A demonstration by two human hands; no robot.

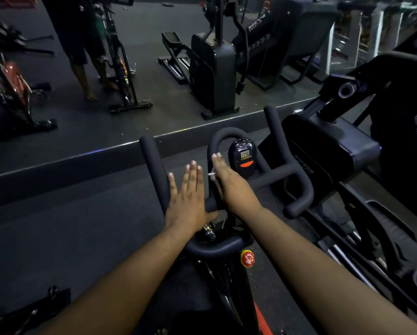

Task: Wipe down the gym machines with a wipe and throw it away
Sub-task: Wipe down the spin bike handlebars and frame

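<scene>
One white wipe point(212, 174) is pressed under the flat right hand point(229, 182) against the inner loop of the spin bike handlebar point(278, 176), only its edge showing just left of the fingers. Nothing is held by the left hand point(188, 197), fingers straight and spread, laid beside it over the left bar. A small display console point(243, 157) is seen just right of the right fingertips.

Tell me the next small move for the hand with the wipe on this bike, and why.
Probably slide the right hand forward along the inner handlebar loop: it lies flat there with the wipe peeking out beneath, and the loop's top lies just ahead.
</scene>
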